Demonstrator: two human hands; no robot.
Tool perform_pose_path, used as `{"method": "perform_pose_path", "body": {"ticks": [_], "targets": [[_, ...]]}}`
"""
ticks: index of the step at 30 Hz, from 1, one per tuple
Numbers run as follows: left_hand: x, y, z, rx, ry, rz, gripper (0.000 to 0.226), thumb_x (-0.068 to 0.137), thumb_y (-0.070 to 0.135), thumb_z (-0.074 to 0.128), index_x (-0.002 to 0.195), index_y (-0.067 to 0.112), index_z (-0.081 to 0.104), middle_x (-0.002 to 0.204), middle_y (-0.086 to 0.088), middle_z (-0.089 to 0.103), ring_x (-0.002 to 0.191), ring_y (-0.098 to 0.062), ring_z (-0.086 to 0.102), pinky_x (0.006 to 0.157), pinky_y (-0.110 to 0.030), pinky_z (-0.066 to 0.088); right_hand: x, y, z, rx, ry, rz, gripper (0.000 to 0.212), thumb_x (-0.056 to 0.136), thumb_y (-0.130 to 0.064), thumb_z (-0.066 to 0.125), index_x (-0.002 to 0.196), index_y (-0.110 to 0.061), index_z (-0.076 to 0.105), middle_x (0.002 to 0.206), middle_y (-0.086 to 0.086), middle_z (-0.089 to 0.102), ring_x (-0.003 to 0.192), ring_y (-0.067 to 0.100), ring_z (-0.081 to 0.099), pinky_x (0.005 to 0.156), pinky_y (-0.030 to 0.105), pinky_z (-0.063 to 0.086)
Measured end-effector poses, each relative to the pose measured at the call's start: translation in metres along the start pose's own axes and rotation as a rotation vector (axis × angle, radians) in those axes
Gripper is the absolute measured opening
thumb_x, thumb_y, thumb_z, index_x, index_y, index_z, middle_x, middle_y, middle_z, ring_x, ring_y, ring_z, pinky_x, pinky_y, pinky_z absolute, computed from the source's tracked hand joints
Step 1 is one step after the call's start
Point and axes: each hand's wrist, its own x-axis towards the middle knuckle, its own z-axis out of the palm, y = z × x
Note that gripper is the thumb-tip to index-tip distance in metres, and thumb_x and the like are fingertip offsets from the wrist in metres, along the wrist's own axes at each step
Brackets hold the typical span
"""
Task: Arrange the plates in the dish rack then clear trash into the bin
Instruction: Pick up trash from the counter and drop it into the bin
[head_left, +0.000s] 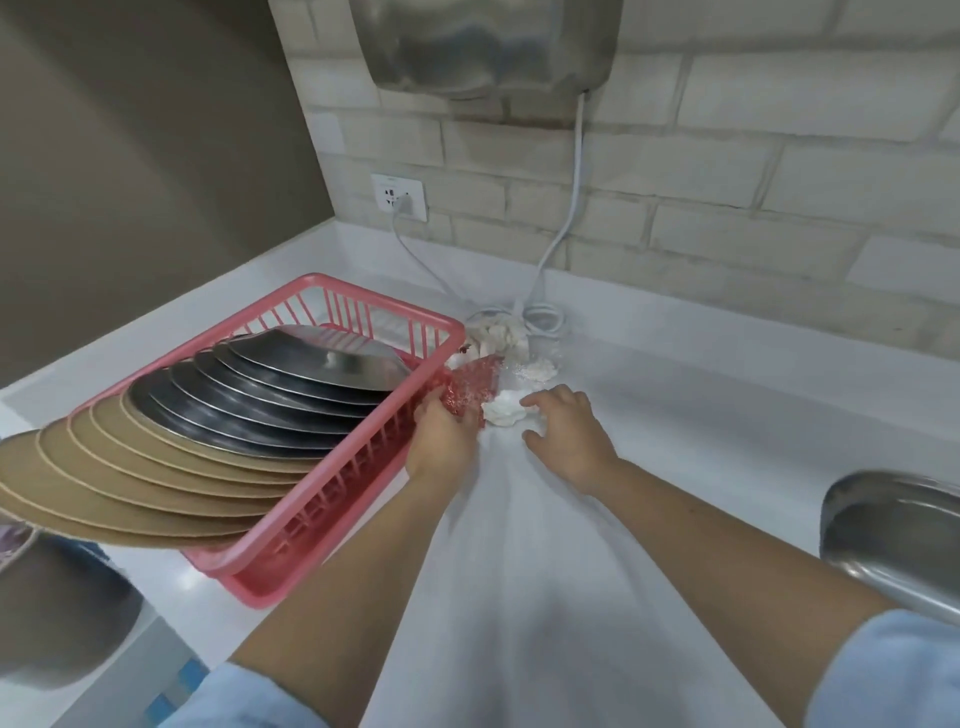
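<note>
Two bare forearms reach over the white counter (675, 415): left hand (441, 441) grips the red wrapper (472, 387) beside the pink dish rack (332, 525); right hand (566, 431), fingers loosely spread and empty, lies just right of the crumpled white tissue (504, 410), the nearer hand.

Dish rack (332, 452) left; counter (727, 426) right

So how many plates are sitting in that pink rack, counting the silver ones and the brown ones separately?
Silver metal plates: 7
Tan plates: 6
Total: 13, all in the pink rack. The rims overlap closely, so either count could be off by one.
</note>
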Motion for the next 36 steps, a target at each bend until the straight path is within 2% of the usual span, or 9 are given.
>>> {"method": "perform_pose_path", "body": {"ticks": [5,9,12,16,21,23,28,32,36], "targets": [[0.011,0.002,0.01,0.05,0.046,0.034,0.04,0.099,0.037,0.05,0.132,0.013,0.053,0.132,-0.007,0.056,0.115,-0.029,0.058,0.091,-0.034,0.045,0.023,-0.004,0.012,-0.158,0.006,-0.124,0.058,0.087,-0.037,0.062,0.141,-0.033,0.043,0.142,-0.008,0.039,0.124,0.022,0.035,0.098,0.034,0.04],[0.01,0.005,0.013,0.055,0.09,0.041,0.034,0.103,0.028,0.037,0.126,0.009,0.054,0.127,-0.01,0.06,0.114,-0.032,0.058,0.084,-0.034,0.041,0.028,0.001,0.021,-0.168,-0.039,-0.123,0.045,0.086,-0.05,0.061,0.128,-0.036,0.056,0.134,-0.007,0.045,0.122,0.019,0.036,0.099,0.033,0.038],[0.006,0.005,0.014,0.02,0.097,-0.028,0.027,0.103,0.025,0.031,0.106,0.007,0.051,0.112,-0.012,0.06,0.095,-0.031,0.057,0.077,-0.034,0.036,0.021,0.01,0.024,-0.185,-0.004,-0.134,0.035,0.091,-0.042,0.058,0.122,-0.027,0.061,0.123,-0.002,0.05,0.115,0.022,0.041,0.096,0.032,0.038],[-0.001,0.002,0.016,-0.056,0.082,-0.023,0.034,0.104,0.032,0.028,0.093,0.008,0.049,0.097,-0.007,0.054,0.094,-0.032,0.055,0.076,-0.037,0.036,0.006,0.022,0.025,-0.165,0.062,-0.11,0.024,0.095,-0.023,0.052,0.116,-0.016,0.06,0.115,0.004,0.054,0.105,0.03,0.043,0.089,0.034,0.037],[-0.009,0.005,0.017,-0.239,0.015,0.059,0.044,0.092,0.056,0.053,0.079,0.014,0.051,0.083,-0.003,0.057,0.08,-0.026,0.059,0.076,-0.042,0.052,-0.015,0.025,0.008,0.058,0.165,0.063,0.023,0.091,-0.012,0.047,0.112,-0.011,0.057,0.102,0.004,0.058,0.1,0.027,0.041,0.084,0.037,0.041],[-0.01,0.01,0.016,-0.313,-0.014,0.048,0.04,0.089,0.045,0.065,0.081,0.007,0.057,0.078,-0.006,0.061,0.078,-0.028,0.065,0.07,-0.044,0.058,-0.024,0.022,0.0,0.162,0.189,0.115,0.023,0.087,-0.013,0.05,0.109,-0.013,0.057,0.092,-0.002,0.057,0.101,0.025,0.043,0.08,0.039,0.045],[-0.017,0.026,0.013,-0.605,-0.16,-0.009,0.009,0.097,0.01,0.055,0.101,0.004,0.061,0.098,-0.008,0.064,0.091,-0.016,0.07,0.067,-0.035,0.062,-0.035,0.018,-0.017,0.264,0.184,0.214,0.058,0.081,-0.017,0.06,0.134,-0.033,0.045,0.082,-0.014,0.038,0.105,0.026,0.052,0.086,0.036,0.048],[-0.023,0.04,0.006,-0.718,-0.18,0.033,0.011,0.101,0.004,0.043,0.103,0.006,0.054,0.103,-0.008,0.064,0.092,-0.019,0.073,0.071,-0.037,0.062,-0.031,0.018,-0.032,0.297,0.186,0.257,0.084,0.076,-0.047,0.073,0.146,-0.045,0.024,0.105,0.001,0.051,0.117,0.022,0.048,0.093,0.035,0.047],[-0.025,0.052,0.0,-0.838,-0.171,0.012,0.014,0.103,0.002,0.036,0.103,0.011,0.047,0.11,-0.015,0.066,0.086,-0.024,0.074,0.074,-0.038,0.062,-0.022,0.015,-0.046,0.372,0.146,0.343,0.106,0.058,-0.067,0.078,0.147,-0.045,0.025,0.13,0.008,0.052,0.127,0.025,0.045,0.102,0.042,0.044]]}}
